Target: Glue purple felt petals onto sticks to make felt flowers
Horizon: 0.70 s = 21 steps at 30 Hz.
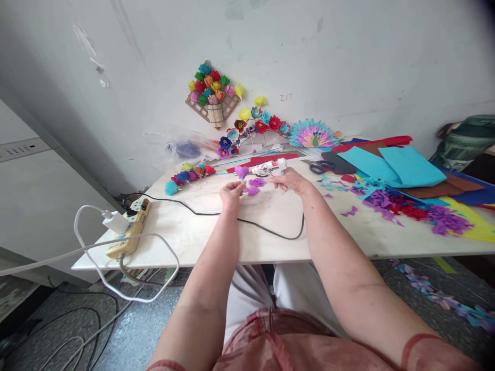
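Observation:
My left hand [232,195] is closed around the lower end of a purple paper flower [242,172], whose petals point up. In my right hand [289,180] is a white hot glue gun [270,166], its nozzle end turned left toward the flower, apart from it as far as I can see. Loose purple paper petals [256,183] lie on the table between my hands. A black cord [266,230] loops across the table below my right hand.
A power strip [129,232] with a white charger [116,222] sits at the table's left edge. Finished paper flowers [189,175] lie at the back left. Scissors [322,167], blue paper sheets [412,166] and purple scraps [450,220] spread over the right side.

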Each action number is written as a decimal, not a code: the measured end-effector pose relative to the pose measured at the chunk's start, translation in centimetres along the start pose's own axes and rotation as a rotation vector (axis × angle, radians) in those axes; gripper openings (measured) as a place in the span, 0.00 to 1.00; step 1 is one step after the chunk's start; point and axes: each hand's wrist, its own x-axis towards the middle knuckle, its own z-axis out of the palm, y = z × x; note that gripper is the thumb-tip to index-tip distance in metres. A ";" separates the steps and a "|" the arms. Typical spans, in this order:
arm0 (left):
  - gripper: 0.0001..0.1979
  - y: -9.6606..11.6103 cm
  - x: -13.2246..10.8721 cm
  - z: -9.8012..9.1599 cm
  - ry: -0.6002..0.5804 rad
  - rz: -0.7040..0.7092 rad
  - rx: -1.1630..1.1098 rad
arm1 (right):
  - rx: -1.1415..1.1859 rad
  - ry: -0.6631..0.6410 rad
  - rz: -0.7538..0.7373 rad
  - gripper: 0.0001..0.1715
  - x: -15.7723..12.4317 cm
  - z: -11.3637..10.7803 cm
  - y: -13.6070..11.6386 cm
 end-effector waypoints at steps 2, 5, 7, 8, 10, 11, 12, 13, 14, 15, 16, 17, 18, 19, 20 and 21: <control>0.19 0.0 0.0 0.0 -0.001 0.001 0.004 | -0.005 -0.001 0.002 0.16 0.1 0.0 0.1; 0.19 0.0 -0.1 -0.1 -0.007 0.004 0.002 | -0.005 0.008 0.016 0.16 0.3 0.0 0.4; 0.19 0.0 -0.1 -0.1 -0.010 0.006 -0.004 | -0.004 0.016 0.016 0.15 0.4 0.1 0.5; 0.19 -0.1 0.0 -0.1 -0.012 0.005 -0.008 | -0.004 0.019 0.011 0.15 0.4 0.1 0.6; 0.18 -0.1 0.0 -0.1 -0.015 0.002 -0.013 | -0.002 0.024 -0.003 0.15 0.5 0.1 0.7; 0.18 -0.1 0.0 -0.1 -0.016 0.002 -0.014 | -0.001 0.026 -0.010 0.15 0.5 0.2 0.7; 0.18 -0.1 0.0 0.0 -0.019 0.004 -0.016 | -0.001 0.029 -0.015 0.15 0.5 0.2 0.7; 0.18 0.0 -0.1 0.0 -0.020 0.006 -0.018 | 0.000 0.032 -0.018 0.15 0.5 0.2 0.7; 0.18 0.0 -0.1 0.0 -0.022 0.008 -0.019 | 0.000 0.035 -0.020 0.15 0.5 0.2 0.7; 0.18 0.0 -0.1 0.0 -0.023 0.009 -0.019 | 0.000 0.040 -0.021 0.15 0.5 0.2 0.6; 0.18 0.0 -0.1 0.0 -0.025 0.009 -0.020 | 0.000 0.044 -0.021 0.15 0.4 0.3 0.6; 0.18 0.0 -0.1 0.0 -0.025 0.010 -0.019 | -0.002 0.050 -0.020 0.15 0.4 0.3 0.5; 0.18 0.1 -0.2 0.0 -0.026 0.010 -0.018 | -0.004 0.055 -0.020 0.15 0.3 0.3 0.4; 0.18 0.1 -0.2 0.0 -0.027 0.010 -0.017 | -0.009 0.061 -0.020 0.16 0.3 0.3 0.4; 0.18 0.1 -0.2 0.0 -0.029 0.009 -0.015 | -0.015 0.066 -0.018 0.16 0.3 0.3 0.3; 0.18 0.1 -0.2 0.0 -0.029 0.006 -0.012 | -0.020 0.072 -0.015 0.16 0.2 0.3 0.2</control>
